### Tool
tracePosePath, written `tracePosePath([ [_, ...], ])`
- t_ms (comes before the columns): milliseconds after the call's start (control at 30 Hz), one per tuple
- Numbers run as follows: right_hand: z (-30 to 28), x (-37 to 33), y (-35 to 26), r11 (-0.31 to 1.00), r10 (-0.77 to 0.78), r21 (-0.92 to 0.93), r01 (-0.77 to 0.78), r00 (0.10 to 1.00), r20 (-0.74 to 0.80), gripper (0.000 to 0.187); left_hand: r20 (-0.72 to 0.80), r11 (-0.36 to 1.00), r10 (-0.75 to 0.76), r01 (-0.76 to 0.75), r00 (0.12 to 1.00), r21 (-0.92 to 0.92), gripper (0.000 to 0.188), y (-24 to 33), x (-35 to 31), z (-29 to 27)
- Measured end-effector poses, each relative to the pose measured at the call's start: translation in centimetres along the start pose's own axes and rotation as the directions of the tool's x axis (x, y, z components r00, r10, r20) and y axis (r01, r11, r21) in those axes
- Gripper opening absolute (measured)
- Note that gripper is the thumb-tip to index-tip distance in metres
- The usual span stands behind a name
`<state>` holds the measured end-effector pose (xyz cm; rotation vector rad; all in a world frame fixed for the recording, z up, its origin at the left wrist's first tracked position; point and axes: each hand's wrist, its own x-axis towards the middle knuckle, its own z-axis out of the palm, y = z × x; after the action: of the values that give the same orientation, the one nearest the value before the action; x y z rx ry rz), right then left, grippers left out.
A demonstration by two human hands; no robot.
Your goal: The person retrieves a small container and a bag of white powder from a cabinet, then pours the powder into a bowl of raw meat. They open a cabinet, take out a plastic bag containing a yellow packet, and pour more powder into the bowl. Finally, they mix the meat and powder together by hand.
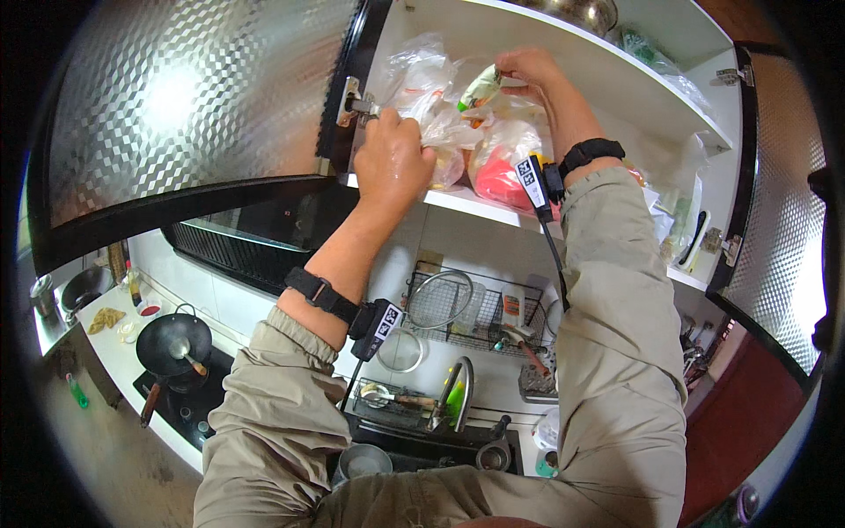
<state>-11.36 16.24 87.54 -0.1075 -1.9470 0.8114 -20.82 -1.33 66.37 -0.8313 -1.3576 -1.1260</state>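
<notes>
Both hands [393,158] [525,69] apparently crowded among shelf bags [422,88].

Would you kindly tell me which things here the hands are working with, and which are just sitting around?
In hand:
left hand gripping a clear plastic bag
right hand holding a green and white packet
cupboard shelf

Lying about:
red bag
wok
dish rack
steel bowl

a home kitchen: wok [173,341] on a stove [189,400], dish rack [475,312], open wall cupboard [563,79] of food bags.
</notes>
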Motion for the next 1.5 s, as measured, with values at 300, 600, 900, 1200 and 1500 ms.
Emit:
tracePosePath([
  [300, 0.2, -1.1, 0.3, 0.991, -0.077, 0.118, 0.068, 0.994, 0.077, 0.027, 0.015, 0.999, -0.036, 0.036, 0.999, -0.019, 0.018, 0.3, 0.0, -0.1],
  [600, 7.1, 1.4, 2.0, 0.477, -0.129, -0.660, 0.580, 0.789, 0.601, 0.048, 0.020, 1.000, -0.022, 0.022, 1.000, -0.010, 0.019, 0.1, -0.2, -0.2],
  [900, 8.4, 0.4, 4.7, 0.937, -0.034, -0.283, 0.205, 0.859, 0.511, 0.038, 0.140, 0.976, 0.218, -0.218, 0.966, -0.011, 0.044, 1.0, 0.8, -0.5],
  [1200, -5.8, -3.0, 1.3, 0.540, -0.200, -0.840, 0.056, 0.978, -0.064, 0.042, 0.381, 0.960, 0.192, -0.254, 0.905, 0.118, 0.041, 2.0, 2.9, 2.5],
  [1500, -4.6, -2.6, 2.9, 0.602, 0.148, -0.788, -0.130, 0.988, -0.050, 0.040, 0.342, 0.977, 0.134, -0.182, 0.930, 0.112, 0.034, 1.9, 2.4, 3.4],
])
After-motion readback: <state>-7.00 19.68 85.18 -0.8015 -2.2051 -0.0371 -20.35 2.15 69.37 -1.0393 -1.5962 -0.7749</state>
